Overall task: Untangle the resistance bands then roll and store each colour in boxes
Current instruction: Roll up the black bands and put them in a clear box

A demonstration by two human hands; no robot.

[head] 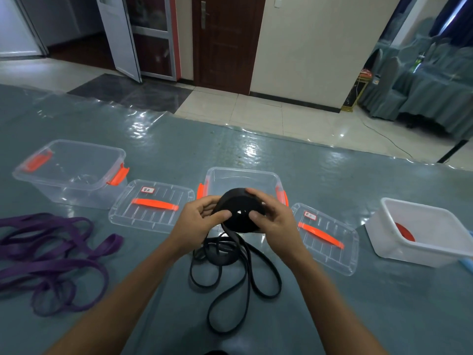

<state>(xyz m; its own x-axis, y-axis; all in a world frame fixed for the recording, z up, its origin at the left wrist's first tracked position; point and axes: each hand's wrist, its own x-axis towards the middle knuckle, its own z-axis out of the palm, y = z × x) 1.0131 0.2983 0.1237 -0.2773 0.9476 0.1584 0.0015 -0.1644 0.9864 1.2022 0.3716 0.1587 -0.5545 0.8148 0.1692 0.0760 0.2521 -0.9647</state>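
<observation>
In the head view the person seems midway through rolling the black band: the black roll (239, 210) is held up at the centre of the frame, just in front of the open clear box (243, 171). Its unrolled tail (230, 278) lies looped on the grey surface (384, 303) below, so the next move calls for winding that slack on tightly. The left hand (197, 221) and right hand (273, 219) grip the roll from either side, fingers (256, 194) curled round its rim and thumbs pressed on its near face, while the purple bands (51, 257) lie tangled at the left.
</observation>
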